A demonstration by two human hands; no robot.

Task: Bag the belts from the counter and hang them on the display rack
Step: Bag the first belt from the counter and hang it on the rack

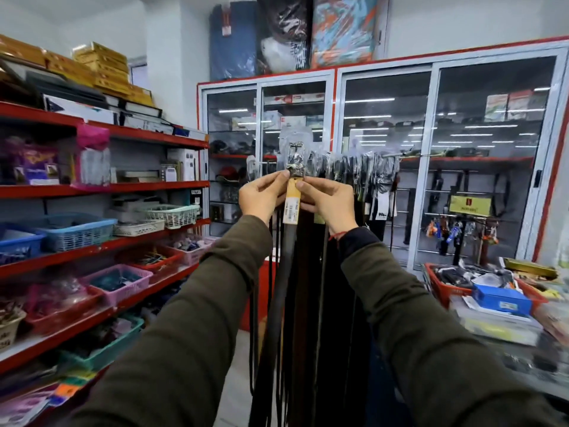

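A dark belt (277,291) hangs straight down in front of me, its metal buckle (295,163) inside a clear plastic bag (294,140) and a tan price tag (292,200) just under the buckle. My left hand (261,195) pinches the bag's left side below the buckle. My right hand (329,200) pinches its right side at the tag. Behind them the display rack's bar (397,154) carries several bagged belts (348,171) hanging in a row, their straps reaching toward the floor.
Red shelves (101,188) with plastic baskets run along the left. A glass cabinet (385,149) stands behind the rack. At the right is the counter (508,359) with a red basket (443,291) of goods, a blue box (502,298) and packaged items.
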